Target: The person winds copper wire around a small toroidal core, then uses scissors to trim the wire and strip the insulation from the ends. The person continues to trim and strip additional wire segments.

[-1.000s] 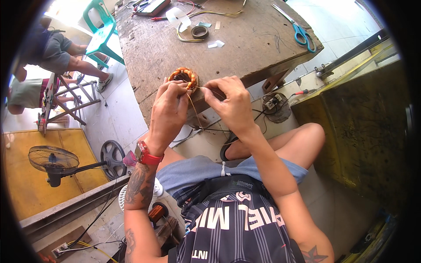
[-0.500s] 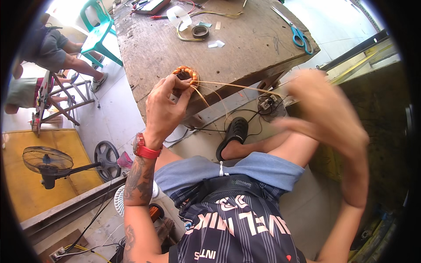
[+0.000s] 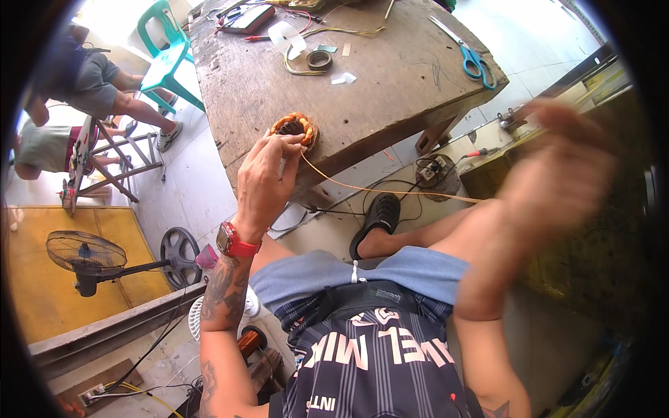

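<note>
My left hand [image 3: 265, 177] is closed on a ring-shaped motor stator [image 3: 306, 131] with orange-copper windings, at the near edge of the wooden table. Fingers and thumb pinch its near side and hide part of it. From the ring a thin tan cord [image 3: 362, 188] runs to the right, sagging a little, and disappears by my right wrist. My right hand [image 3: 557, 174] is raised well to the right, away from the table. Motion smears its fingers, so its grip on the cord cannot be made out.
On the worn table [image 3: 383, 90] lie blue-handled scissors [image 3: 474, 66], a dark tape roll [image 3: 319, 60], clear plastic [image 3: 287, 38] and wires [image 3: 348, 31]. An outlet box [image 3: 432, 168] with cables is beneath. A teal chair [image 3: 164, 66], people and a fan [image 3: 85, 254] are at left.
My right hand has swung farther right and slightly lower. The cord, earlier a straight loop of strands, now hangs as one longer curved line. My left hand keeps hold of the stator.
</note>
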Demonstrator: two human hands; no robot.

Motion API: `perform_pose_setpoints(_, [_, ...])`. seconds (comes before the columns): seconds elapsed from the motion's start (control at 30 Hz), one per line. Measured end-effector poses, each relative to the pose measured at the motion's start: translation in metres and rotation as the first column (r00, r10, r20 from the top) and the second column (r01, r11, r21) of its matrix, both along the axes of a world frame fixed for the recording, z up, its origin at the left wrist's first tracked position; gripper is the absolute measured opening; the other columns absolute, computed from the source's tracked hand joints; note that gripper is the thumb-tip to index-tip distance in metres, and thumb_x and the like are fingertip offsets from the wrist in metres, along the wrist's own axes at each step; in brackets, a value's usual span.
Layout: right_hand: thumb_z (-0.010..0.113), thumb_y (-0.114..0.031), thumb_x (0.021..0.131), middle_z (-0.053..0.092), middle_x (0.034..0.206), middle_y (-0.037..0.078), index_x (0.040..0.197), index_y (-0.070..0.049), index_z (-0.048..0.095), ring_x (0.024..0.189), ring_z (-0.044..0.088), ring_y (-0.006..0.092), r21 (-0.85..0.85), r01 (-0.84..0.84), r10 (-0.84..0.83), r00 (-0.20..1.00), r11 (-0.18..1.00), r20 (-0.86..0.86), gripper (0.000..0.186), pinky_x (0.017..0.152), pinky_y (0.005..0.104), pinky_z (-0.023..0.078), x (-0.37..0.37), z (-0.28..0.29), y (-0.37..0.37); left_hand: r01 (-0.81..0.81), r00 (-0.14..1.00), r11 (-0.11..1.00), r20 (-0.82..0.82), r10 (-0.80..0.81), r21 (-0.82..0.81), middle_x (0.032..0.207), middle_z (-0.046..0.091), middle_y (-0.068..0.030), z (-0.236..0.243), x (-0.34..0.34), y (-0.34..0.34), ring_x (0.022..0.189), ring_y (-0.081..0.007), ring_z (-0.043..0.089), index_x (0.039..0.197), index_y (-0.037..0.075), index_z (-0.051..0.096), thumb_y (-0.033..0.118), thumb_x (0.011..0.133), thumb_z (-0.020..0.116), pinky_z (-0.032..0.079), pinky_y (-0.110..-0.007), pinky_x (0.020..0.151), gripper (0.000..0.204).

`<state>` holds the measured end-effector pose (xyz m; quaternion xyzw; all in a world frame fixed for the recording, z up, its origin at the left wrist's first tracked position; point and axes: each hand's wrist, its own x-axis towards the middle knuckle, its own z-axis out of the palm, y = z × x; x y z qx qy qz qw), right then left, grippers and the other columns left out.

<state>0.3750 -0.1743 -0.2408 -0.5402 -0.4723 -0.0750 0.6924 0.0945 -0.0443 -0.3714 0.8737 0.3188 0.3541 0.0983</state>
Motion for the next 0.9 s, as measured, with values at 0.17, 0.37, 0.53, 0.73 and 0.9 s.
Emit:
perform_pose_setpoints(0.17, [0.082, -0.005, 0.086, 0.071, 0.084, 0.005, 0.091, -0.004, 0.073, 0.079, 0.066, 0.0194, -0.327, -0.133, 0.179, 0.977, 0.936, 0.116, 0.01, 0.075, 0.0348, 0.053, -0.072, -0.149, 0.032, 0.018, 0.999, 1.0, -0.045, -0.018, -0.008, 0.122, 0.075, -0.0138, -0.003, -0.002, 0.001, 0.12, -0.0354, 0.068, 0.108, 0.002, 0.065, 0.001, 0.098, 0.071, 0.054, -0.047, 0.104, 0.013])
perform_pose_setpoints(0.37, [0.082, -0.008, 0.084, 0.07, 0.082, 0.006, 0.087, -0.005, 0.073, 0.079, 0.065, 0.0233, -0.395, -0.228, 0.264, 0.964, 0.89, 0.038, 0.01, 0.077, 0.0376, 0.051, -0.092, -0.158, 0.044, 0.0, 0.998, 0.999, -0.068, -0.003, -0.037, 0.112, 0.074, -0.0147, -0.003, -0.003, 0.0, 0.117, -0.0348, 0.066, 0.108, 0.001, 0.067, 0.004, 0.097, 0.072, 0.054, -0.048, 0.106, 0.012])
perform_pose_setpoints(0.53, [0.079, -0.018, 0.095, 0.072, 0.098, 0.009, 0.109, -0.005, 0.074, 0.093, 0.064, 0.0267, -0.361, -0.313, 0.33, 0.944, 0.878, -0.015, 0.02, 0.086, 0.042, 0.052, -0.11, -0.155, 0.066, 0.058, 0.996, 0.995, 0.067, -0.052, -0.083, 0.107, 0.076, -0.0126, -0.006, -0.006, 0.004, 0.113, -0.0344, 0.069, 0.104, 0.002, 0.071, 0.003, 0.094, 0.075, 0.053, -0.049, 0.11, 0.011])
perform_pose_setpoints(0.73, [0.068, -0.024, 0.105, 0.072, 0.097, 0.01, 0.124, -0.005, 0.067, 0.087, 0.065, 0.0316, -0.41, -0.427, 0.466, 0.885, 0.806, -0.006, 0.027, 0.086, 0.0417, 0.055, -0.069, -0.159, 0.098, 0.046, 0.994, 0.996, 0.1, -0.039, -0.075, 0.103, 0.077, -0.0095, -0.01, -0.002, 0.008, 0.11, -0.0307, 0.071, 0.102, 0.005, 0.074, 0.002, 0.092, 0.077, 0.055, -0.047, 0.107, 0.011])
perform_pose_setpoints(0.9, [0.071, -0.035, 0.102, 0.066, 0.1, 0.015, 0.119, -0.003, 0.064, 0.099, 0.066, 0.0352, -0.736, 0.033, 0.649, 0.446, 0.676, 0.616, 0.037, 0.084, 0.0459, 0.052, 0.002, -0.032, 0.039, 0.04, 0.997, 0.984, 0.068, -0.029, -0.171, 0.105, 0.077, -0.0101, -0.004, -0.003, 0.011, 0.106, -0.0293, 0.071, 0.104, 0.005, 0.074, 0.005, 0.092, 0.079, 0.058, -0.044, 0.095, 0.014])
